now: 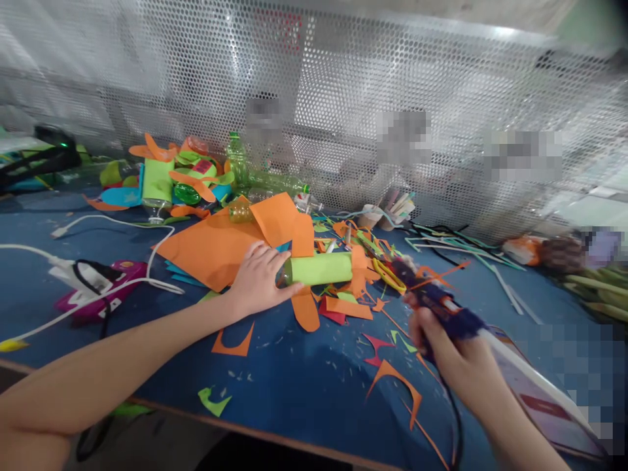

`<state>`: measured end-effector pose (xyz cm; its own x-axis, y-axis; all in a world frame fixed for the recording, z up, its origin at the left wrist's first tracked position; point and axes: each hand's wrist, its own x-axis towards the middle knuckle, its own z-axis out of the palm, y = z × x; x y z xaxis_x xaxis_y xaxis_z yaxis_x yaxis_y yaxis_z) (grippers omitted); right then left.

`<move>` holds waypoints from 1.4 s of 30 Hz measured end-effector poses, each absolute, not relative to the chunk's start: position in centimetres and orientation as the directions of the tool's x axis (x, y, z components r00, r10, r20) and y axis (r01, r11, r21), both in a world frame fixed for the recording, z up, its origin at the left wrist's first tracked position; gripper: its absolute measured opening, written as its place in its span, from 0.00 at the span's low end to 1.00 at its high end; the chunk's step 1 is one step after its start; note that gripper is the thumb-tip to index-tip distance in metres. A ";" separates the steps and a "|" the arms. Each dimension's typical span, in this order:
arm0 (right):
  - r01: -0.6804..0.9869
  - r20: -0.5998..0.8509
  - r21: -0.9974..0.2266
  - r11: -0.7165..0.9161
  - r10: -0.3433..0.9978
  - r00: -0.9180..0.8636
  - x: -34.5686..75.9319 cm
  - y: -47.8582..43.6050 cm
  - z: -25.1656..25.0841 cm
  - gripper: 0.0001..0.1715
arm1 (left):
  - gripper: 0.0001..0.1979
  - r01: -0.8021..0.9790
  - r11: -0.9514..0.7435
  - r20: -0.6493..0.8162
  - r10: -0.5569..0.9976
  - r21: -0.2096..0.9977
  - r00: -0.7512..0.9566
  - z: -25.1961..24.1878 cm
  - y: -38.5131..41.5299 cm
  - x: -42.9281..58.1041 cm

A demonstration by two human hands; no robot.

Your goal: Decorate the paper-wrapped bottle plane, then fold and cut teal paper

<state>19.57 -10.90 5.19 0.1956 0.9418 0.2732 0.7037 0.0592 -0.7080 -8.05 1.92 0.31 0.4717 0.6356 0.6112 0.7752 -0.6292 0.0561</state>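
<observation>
Left hand (258,275) is clamped round the clear end of a bottle (320,268), ctr of frame; thumb below, fingers above. Bottle lies on its side, clear end to the left, w/ lime-green paper round it. One orange flap (303,234) stands out above it, another (305,311) below.

Right hand (456,353), R of ctr, is wrapped round a dark glue gun (449,311), tip aimed up & left; it's a bit blurry, can't tell if a finger's on the trigger. Black cord (455,425) runs down to btm edge. Hands are well apart, gun not touching the bottle.

B/w gun & bottle: yellow scissors (390,276), nr a heap of orange scraps. Big orange sheet (206,252) just above & L of the left hand. Cut-out pcs on the blue table (171,373): orange offcut (400,386) lower R of ctr, green offcut (214,403) lower L.

Mid left: purple power strip (135,271) w/ white cables. Upper left: finished-looking paper-wrapped bottle (157,180), plus a bare green bottle (236,157) nr the mesh screen (338,78) across the top.
</observation>
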 end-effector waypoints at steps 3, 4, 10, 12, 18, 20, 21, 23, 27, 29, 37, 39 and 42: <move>0.560 0.121 -0.826 0.063 0.990 0.066 16.8 -10.4 4.5 0.29 | 0.27 0.774 -0.631 0.610 0.634 0.054 0.475 0.5 1.4 -8.0; 0.553 0.090 -0.831 0.057 0.995 0.032 16.0 -10.3 4.1 0.30 | 0.27 0.774 -0.632 0.611 0.632 0.049 0.477 0.5 1.2 -8.0; 0.477 -0.026 -0.879 0.001 0.998 -0.050 12.7 -9.1 3.8 0.28 | 0.28 0.773 -0.634 0.617 0.619 0.027 0.486 0.2 1.0 -8.1; 0.445 -0.047 -0.895 -0.008 0.996 -0.075 12.1 -8.6 4.2 0.28 | 0.29 0.772 -0.635 0.617 0.618 0.027 0.487 0.1 1.1 -8.1; 0.405 -0.082 -0.914 -0.024 0.989 -0.125 11.2 -7.5 4.2 0.28 | 0.29 0.760 -0.648 0.633 0.610 0.052 0.476 0.1 1.1 -8.0; 0.449 -0.069 -0.894 -0.013 0.992 -0.109 11.4 -7.4 4.1 0.29 | 0.28 0.758 -0.651 0.639 0.604 0.051 0.476 0.1 1.0 -8.0; 0.472 -0.065 -0.882 -0.012 0.993 -0.096 11.5 -7.4 4.2 0.29 | 0.28 0.757 -0.651 0.642 0.601 0.048 0.476 0.2 1.0 -8.0; 0.504 -0.068 -0.864 -0.023 0.995 -0.071 11.8 -7.4 4.4 0.29 | 0.28 0.759 -0.651 0.644 0.596 0.036 0.480 0.2 0.9 -8.0; 0.520 -0.096 -0.852 -0.067 0.995 -0.029 12.4 -7.5 5.2 0.31 | 0.27 0.763 -0.646 0.630 0.593 0.002 0.501 0.4 0.8 -8.1; 0.521 -0.113 -0.850 -0.079 0.993 -0.033 12.2 -7.6 5.5 0.31 | 0.26 0.760 -0.650 0.628 0.591 -0.002 0.507 0.4 0.8 -8.1; 0.473 -0.111 -0.880 -0.048 0.988 -0.106 10.7 -7.7 5.6 0.24 | 0.27 0.764 -0.645 0.624 0.601 0.008 0.500 0.3 0.8 -8.0; 0.494 -0.113 -0.868 -0.050 0.989 -0.099 10.8 -7.7 5.7 0.25 | 0.26 0.764 -0.645 0.621 0.601 0.005 0.503 0.3 0.8 -8.0; 0.533 -0.119 -0.844 -0.061 0.990 -0.075 11.4 -7.6 6.0 0.29 | 0.26 0.763 -0.646 0.625 0.595 -0.002 0.505 0.4 0.8 -8.1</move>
<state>11.38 -7.59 5.96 -0.0749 0.9901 -0.1189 0.5325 -0.0611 -0.8442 -8.12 0.75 0.36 0.5053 0.5947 0.6253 0.7633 -0.6460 -0.0023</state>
